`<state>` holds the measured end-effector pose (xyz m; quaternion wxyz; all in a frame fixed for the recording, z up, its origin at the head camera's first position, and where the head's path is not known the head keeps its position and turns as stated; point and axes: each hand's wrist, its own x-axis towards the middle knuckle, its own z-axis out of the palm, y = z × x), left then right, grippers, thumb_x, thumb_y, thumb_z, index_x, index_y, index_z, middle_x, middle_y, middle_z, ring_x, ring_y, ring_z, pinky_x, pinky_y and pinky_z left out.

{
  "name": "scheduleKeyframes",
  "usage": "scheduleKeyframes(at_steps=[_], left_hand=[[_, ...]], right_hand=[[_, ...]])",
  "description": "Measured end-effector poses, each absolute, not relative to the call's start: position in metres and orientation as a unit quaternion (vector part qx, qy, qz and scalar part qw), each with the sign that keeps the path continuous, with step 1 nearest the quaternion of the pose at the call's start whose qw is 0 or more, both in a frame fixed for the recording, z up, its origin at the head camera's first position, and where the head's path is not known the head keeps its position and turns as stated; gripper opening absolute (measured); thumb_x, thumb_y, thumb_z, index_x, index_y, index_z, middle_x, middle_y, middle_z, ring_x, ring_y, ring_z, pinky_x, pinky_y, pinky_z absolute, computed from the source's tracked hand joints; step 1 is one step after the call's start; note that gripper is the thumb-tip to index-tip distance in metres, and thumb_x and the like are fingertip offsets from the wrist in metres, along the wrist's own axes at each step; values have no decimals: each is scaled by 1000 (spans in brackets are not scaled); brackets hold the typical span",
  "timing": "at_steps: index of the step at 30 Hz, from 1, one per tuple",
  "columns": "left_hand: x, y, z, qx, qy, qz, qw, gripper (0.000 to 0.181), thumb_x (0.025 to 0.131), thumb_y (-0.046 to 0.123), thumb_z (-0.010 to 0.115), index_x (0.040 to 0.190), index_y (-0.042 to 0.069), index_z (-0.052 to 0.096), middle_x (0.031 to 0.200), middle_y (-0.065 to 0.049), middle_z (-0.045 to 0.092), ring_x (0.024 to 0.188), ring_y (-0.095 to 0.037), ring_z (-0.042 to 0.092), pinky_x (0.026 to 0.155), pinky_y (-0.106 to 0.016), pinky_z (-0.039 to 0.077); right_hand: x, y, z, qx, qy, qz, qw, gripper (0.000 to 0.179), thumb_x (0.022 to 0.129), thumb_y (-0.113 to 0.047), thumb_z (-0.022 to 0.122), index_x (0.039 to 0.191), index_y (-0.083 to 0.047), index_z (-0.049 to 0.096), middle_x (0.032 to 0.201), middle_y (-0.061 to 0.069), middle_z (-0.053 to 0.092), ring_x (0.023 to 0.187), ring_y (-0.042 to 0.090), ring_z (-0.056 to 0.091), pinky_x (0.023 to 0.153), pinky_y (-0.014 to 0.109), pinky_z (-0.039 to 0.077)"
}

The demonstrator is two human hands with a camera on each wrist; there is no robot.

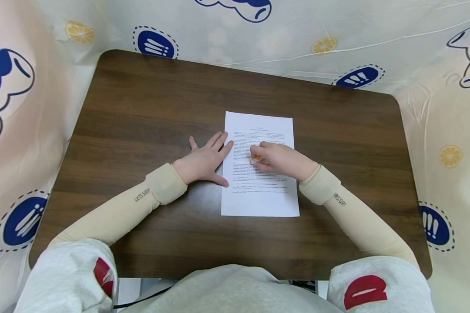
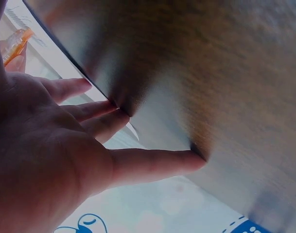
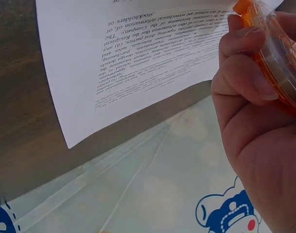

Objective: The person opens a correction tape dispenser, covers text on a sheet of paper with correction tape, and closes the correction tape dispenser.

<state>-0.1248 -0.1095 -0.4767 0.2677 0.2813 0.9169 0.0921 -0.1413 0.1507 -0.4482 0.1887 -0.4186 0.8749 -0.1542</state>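
A printed sheet of paper [image 1: 258,205] lies on the dark wooden table [image 1: 172,100]. My left hand [image 1: 201,162] rests with fingers spread at the sheet's left edge; the thumb and some fingertips touch the paper's margin. In the right wrist view, my right hand [image 3: 245,97] grips an orange and clear plastic correction tape dispenser [image 3: 276,58], its fingers curled round the body. Seen from the head, this hand is over the middle of the printed text, and it hides most of the dispenser [image 1: 255,159]. Lines of print show large in the right wrist view.
A patterned plastic sheet [image 1: 282,43] hangs round the back and sides of the table. Bare wood surrounds the paper on all sides. The person's body, in a grey top [image 1: 231,291], is at the table's front edge.
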Motion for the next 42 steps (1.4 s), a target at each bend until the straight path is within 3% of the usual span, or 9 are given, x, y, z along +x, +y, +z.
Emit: scheduleKeyframes(at_steps=[11,18,29,36,42], left_hand=[[-123,-109,-474,279,918,93,266,128,78,69,81,168,8,12,174,-18,-4,160,-39,-3,98,-93,8],[-122,-109,-477,285,917,94,263,127,78,69,81,168,8,14,174,-18,-3,160,-39,-2,97,-93,9],[-123,-110,-478,284,919,87,260,128,78,70,80,168,8,13,174,-18,-3,161,-38,-2,98,-93,8],[-123,-110,-477,281,919,86,263,129,77,71,80,168,9,13,175,-18,-3,161,-38,-2,98,-93,7],[-123,-111,-474,281,918,91,264,128,78,70,81,168,8,13,174,-18,-3,161,-38,-3,98,-93,7]], right_hand=[[-142,155,-451,-412,876,-161,191,21,98,-15,74,115,-10,63,95,6,65,72,19,60,68,30,51],[-142,167,-451,-400,877,-200,177,19,99,-15,71,117,-11,64,108,5,69,85,20,62,80,36,54],[-140,185,-449,-368,884,-220,189,20,100,-17,70,118,-10,65,113,5,70,95,20,64,86,38,55],[-140,191,-448,-364,883,-223,195,20,100,-17,69,119,-10,66,115,6,71,96,20,64,87,38,54],[-139,196,-449,-362,883,-221,201,20,100,-17,70,119,-11,67,115,5,70,91,20,61,80,37,52]])
